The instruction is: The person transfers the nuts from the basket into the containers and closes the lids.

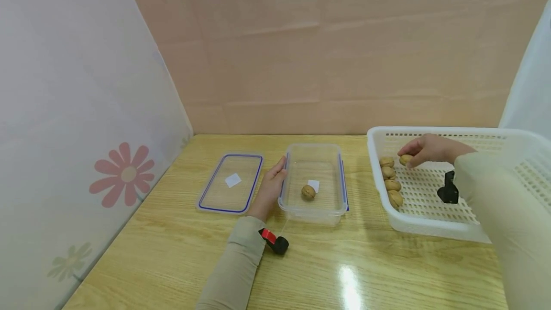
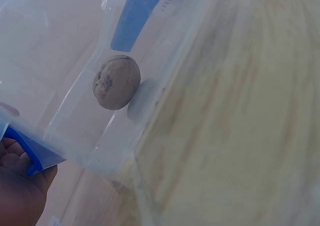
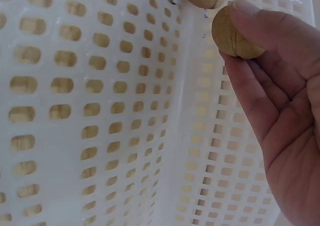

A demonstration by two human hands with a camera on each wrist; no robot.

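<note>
A: Right hand (image 1: 430, 149)?
B: Pinching a round tan walnut (image 1: 405, 159) inside the white perforated plastic basket (image 1: 452, 231), at 3 o'clock.
A: Left hand (image 1: 270, 188)?
B: Fingers straight, flat against the clear rectangular plastic container (image 1: 316, 212).

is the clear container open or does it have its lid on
Open. The container has no lid on; its lid lies flat on the table beside it, and one walnut sits inside.

No readable text (labels blank)
</note>
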